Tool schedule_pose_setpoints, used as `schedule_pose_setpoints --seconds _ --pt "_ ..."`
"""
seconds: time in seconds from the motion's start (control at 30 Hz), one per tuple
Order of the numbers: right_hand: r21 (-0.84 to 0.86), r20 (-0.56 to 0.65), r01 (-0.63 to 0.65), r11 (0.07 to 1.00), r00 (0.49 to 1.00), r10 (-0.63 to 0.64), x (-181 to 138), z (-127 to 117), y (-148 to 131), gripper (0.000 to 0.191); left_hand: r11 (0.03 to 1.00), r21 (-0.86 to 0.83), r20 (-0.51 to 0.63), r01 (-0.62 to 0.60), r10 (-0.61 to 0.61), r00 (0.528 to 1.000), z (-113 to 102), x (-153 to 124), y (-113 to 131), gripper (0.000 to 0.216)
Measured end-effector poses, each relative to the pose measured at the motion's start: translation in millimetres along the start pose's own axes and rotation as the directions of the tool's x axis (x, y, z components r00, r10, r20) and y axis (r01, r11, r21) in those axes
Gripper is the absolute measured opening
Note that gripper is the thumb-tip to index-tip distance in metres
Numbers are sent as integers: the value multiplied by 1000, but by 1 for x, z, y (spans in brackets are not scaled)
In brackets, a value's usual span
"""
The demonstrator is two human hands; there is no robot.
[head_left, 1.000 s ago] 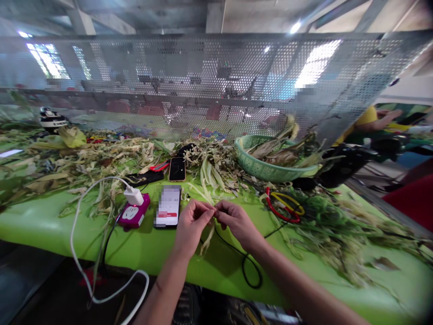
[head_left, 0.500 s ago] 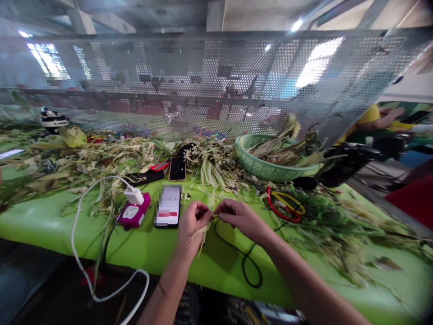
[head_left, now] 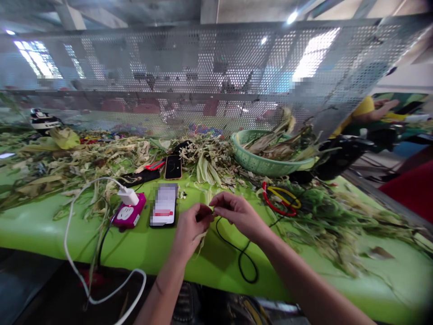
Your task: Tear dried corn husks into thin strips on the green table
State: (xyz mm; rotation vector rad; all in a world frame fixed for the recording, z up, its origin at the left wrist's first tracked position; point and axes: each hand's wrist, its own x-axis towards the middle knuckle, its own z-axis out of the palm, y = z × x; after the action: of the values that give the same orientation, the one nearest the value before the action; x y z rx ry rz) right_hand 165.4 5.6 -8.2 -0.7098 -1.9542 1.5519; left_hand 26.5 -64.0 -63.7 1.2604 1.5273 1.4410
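Above the front part of the green tabletop [head_left: 138,253], my two hands meet at the fingertips. My left hand [head_left: 189,230] is closed in a pinch around a pale corn husk strip [head_left: 202,239], whose end hangs below the palm. With thumb and forefinger, my right hand [head_left: 237,212] pinches at the same spot, on a thin bit of the strip. The fingers hide most of what lies between them. A lit phone [head_left: 164,205] lies just left of my left hand, and a looped black cord [head_left: 248,271] is below my right hand.
Husk scraps [head_left: 108,155] cover the table's back, before a perforated metal screen [head_left: 189,67]. A green basket [head_left: 270,167] holds dried husks. Red and yellow rings [head_left: 282,205], a magenta power socket [head_left: 130,214] with a white cable, and a second phone [head_left: 173,167] lie around.
My right hand has moved in against my left fingertips, closing the small gap between them. The whole view has shifted slightly, so the table things appear a little further left.
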Motion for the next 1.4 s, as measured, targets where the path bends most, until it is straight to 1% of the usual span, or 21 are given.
schedule_pose_setpoints --seconds 0.1,0.17,0.23,0.3,0.4,0.53,0.67,0.8,1.0,1.07,1.17,1.27,1.4 --pt "-18 24 40 999 999 -40 -1 2 0 15 998 -48 -3 30 -30 1000 -1 0 0 19" --pt "-34 21 34 999 999 -34 -2 1 -2 19 985 -163 5 55 -55 998 -3 -1 0 21" --pt "-69 -22 36 997 999 -37 -1 -1 -3 22 951 -296 8 88 -89 996 -5 -1 1 24" --pt "-140 -74 43 989 996 -54 0 -4 0 23 915 -388 -6 113 -125 992 -6 -1 3 27" --pt "-286 -70 43 957 995 -65 1 -6 7 18 891 -437 -28 123 -151 988 -7 -1 6 30" --pt "-464 -61 80 882 991 -122 1 -2 9 8 898 -421 -44 127 -160 986 -8 -1 9 31" --pt "-540 -46 83 838 991 -128 -1 1 3 8 906 -406 -45 124 -156 987 -8 -1 8 29" --pt "-537 -14 97 838 992 -124 -1 0 1 8 912 -388 -42 131 -160 986 -7 -2 5 24" --pt "-488 -36 106 867 989 -141 0 -1 6 6 948 -296 -90 115 -147 985 -7 -1 3 16" --pt "-466 -37 103 879 990 -136 1 -1 8 10 959 -265 -104 104 -136 985 -6 -2 5 13" --pt "-442 -8 108 890 992 -124 2 1 12 15 971 -226 -114 79 -107 988 -5 -2 7 11" --pt "-459 -22 95 883 993 -118 2 3 15 14 986 -154 -129 65 -86 988 -5 -3 10 11" --pt "-520 -60 67 852 992 -114 2 4 15 8 997 -52 -141 63 -70 988 -5 -5 17 12"
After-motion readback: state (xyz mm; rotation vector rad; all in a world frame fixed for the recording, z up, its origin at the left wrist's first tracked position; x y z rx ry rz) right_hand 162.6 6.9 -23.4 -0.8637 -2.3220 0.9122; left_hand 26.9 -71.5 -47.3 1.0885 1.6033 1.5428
